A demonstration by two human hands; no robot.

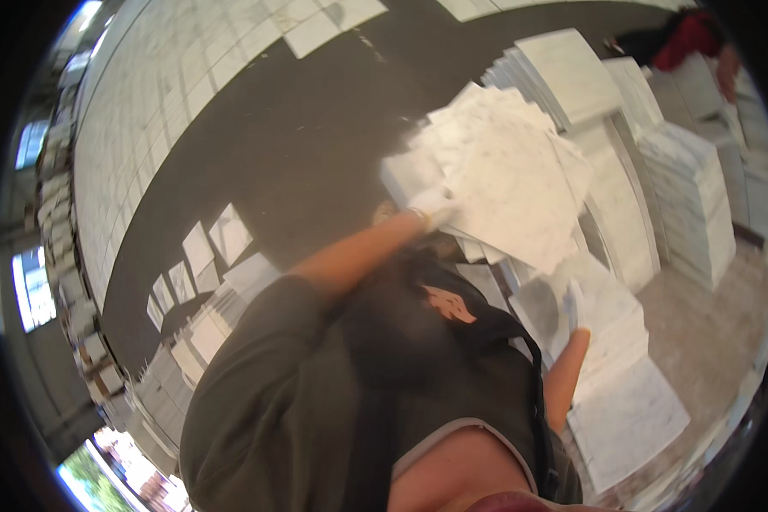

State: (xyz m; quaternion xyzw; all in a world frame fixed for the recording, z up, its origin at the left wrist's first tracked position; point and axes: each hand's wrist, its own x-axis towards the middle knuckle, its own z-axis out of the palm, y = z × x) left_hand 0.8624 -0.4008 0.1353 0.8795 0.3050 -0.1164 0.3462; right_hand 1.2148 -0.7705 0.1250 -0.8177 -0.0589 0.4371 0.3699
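Observation:
A tall stack of white marble tiles (520, 188) stands in front of me, its layers turned at differing angles like a fan. My left hand (433, 206), in a white glove, is at the stack's near left edge, beside a smaller pale tile (411, 173). Blur hides how its fingers are set. Lower and to the right, my right hand (575, 305), also gloved in white, is seen nearly edge-on against a lower group of marble tiles (610, 311). A greyish tile (538, 311) lies just left of it. Whether the right fingers grip anything is unclear.
More upright tile stacks (687, 188) stand at the right. A single tile (627, 422) lies at lower right. Tiles are laid across the dark floor (273, 154) at far left, and several lean in a row (198, 256). Another person in red (689, 41) is at upper right.

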